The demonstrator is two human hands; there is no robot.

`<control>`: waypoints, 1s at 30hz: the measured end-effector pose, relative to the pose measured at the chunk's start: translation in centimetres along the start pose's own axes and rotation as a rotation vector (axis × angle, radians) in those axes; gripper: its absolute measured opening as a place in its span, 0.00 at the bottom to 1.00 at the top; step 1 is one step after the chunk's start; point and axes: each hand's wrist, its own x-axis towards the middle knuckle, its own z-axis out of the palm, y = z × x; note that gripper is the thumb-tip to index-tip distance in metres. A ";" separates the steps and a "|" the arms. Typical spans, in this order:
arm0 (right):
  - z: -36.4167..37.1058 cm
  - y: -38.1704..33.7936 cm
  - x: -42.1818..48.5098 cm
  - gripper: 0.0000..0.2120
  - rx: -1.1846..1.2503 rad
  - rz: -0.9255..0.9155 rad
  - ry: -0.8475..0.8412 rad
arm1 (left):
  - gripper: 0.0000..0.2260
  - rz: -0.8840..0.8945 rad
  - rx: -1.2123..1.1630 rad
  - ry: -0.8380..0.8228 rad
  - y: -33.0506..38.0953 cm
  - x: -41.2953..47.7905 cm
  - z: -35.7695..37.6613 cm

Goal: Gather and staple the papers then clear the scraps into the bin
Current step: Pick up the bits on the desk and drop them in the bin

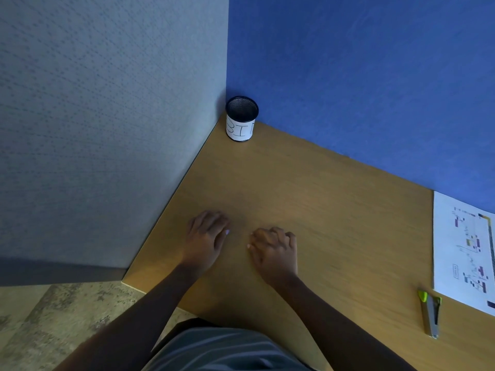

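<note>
Resting on smooth woodgrain desk [321, 196] | left hand [207, 236] grip released | right hand [273, 250] curled, grip unclear | cylindrical mesh bin [240, 129]

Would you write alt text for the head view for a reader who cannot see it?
Two hands rest on a wooden desk, the left hand open, the right hand loosely curled. A mesh bin stands in the far corner; printed papers and a stapler lie at the right edge.

I am counting on one bench [321, 196]: one mesh bin [241, 127], one stapler [431, 314], one printed paper [452, 250], perhaps a stack. I am also seeing two hands, the left hand [206, 236] and the right hand [276, 250], and two wall panels [107, 129].
</note>
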 end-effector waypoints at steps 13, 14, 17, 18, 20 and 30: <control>-0.2 -3.5 3.3 0.09 -0.045 0.055 -0.030 | 0.26 -0.164 0.098 -0.200 -2.5 -0.7 -0.6; -0.3 -3.6 3.6 0.08 -0.048 0.063 -0.039 | 0.26 -0.164 0.097 -0.195 -2.5 -0.7 -0.6; -0.4 -4.1 4.0 0.06 -0.059 0.063 -0.047 | 0.26 -0.158 0.093 -0.188 -2.6 -0.7 -0.7; -0.4 -4.2 4.1 0.05 -0.065 0.064 -0.042 | 0.26 -0.158 0.089 -0.185 -2.6 -0.7 -0.7; -0.4 -4.5 4.2 0.05 -0.082 0.061 -0.034 | 0.26 -0.159 0.087 -0.180 -2.5 -0.7 -0.6; 0.7 -4.1 5.0 0.07 -0.280 -0.212 0.178 | 0.26 -0.155 0.092 -0.165 -2.5 -0.6 -0.8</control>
